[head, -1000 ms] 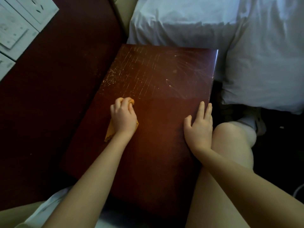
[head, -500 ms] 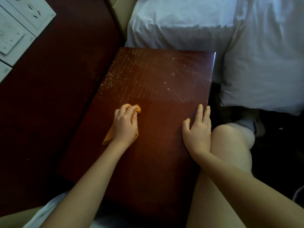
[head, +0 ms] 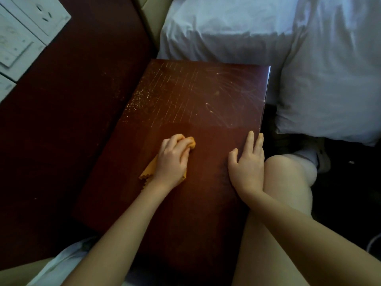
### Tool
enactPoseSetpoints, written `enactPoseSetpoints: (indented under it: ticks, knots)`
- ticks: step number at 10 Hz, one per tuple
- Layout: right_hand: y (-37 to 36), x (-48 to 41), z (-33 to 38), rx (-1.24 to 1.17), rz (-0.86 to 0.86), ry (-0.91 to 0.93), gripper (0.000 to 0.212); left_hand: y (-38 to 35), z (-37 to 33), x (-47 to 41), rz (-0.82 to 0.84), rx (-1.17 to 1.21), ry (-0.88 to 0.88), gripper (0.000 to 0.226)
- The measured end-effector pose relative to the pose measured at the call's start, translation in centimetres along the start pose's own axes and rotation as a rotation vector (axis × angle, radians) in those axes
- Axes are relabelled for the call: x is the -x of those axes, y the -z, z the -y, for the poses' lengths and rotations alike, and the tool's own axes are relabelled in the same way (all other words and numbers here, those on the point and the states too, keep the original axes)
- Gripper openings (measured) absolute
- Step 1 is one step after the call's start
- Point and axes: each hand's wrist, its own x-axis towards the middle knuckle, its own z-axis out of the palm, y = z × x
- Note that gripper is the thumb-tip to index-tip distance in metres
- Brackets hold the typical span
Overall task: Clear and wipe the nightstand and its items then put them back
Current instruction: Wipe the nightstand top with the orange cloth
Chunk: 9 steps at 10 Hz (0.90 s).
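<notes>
Bedding (head: 226, 32) in white fills the top of the view, and a white pillow (head: 334, 83) hangs over the bed's near side at the right. A dark red wood panel (head: 68, 131) takes up the left, with white socket plates (head: 26, 29) in its upper left corner. Between panel and pillow lies the nightstand tabletop (head: 198, 96), dark red and glossy. Its far half shows pale streaks, scratches and a scatter of light specks near the left edge, while the near half looks even and dark. The person's bare knee (head: 288, 174) sits just beside the tabletop's right edge. The right hand (head: 247, 168) lies flat on the tabletop at that edge, fingers straight and slightly apart, thumb out to the left, holding nothing. The left hand (head: 172, 159) is near the middle of the tabletop, fingers curled round a bunched orange cloth (head: 149, 171) and pressing it to the wood. One corner of the cloth sticks out by the wrist, and a fold shows past the fingertips.
</notes>
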Motion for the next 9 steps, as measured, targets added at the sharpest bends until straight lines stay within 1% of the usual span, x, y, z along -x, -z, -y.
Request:
enactPoseSetpoints:
  ticks: [1,2,3,4,5,6,7,8,9]
  knots:
    - [-0.1,-0.1,0.0,-0.008,-0.002,-0.003,0.063,1.0,2.3,0.1,-0.078,-0.044,0.157,0.027]
    - [-0.1,-0.1,0.0,-0.008,-0.007,-0.005,0.063,1.1,3.2,-1.8,-0.161,-0.046,0.329,0.026]
    - [-0.1,-0.1,0.0,-0.006,-0.009,-0.006,0.063,0.5,2.4,-3.9,-0.184,-0.054,0.378,0.027]
    - [0.0,0.0,0.0,-0.009,-0.005,-0.006,0.063,-0.1,1.1,-4.5,-0.162,-0.047,0.321,0.027]
    - [0.0,0.0,0.0,-0.01,0.0,-0.007,0.063,-0.3,0.4,-3.1,-0.085,-0.022,0.168,0.027]
    - [0.0,-0.1,0.0,-0.01,0.0,-0.007,0.063,0.5,1.1,-1.2,-0.012,-0.001,0.044,0.027]
    - [0.0,0.0,0.0,-0.018,0.001,-0.004,0.063,1.6,2.9,-0.5,0.004,-0.019,0.025,0.028]
    - [0.0,0.0,-0.1,-0.018,-0.001,-0.005,0.063,1.8,4.0,-1.5,-0.06,-0.041,0.178,0.027]
    - [0.0,-0.1,-0.1,-0.015,-0.002,-0.009,0.063,1.1,3.4,-3.2,-0.144,-0.044,0.332,0.026]
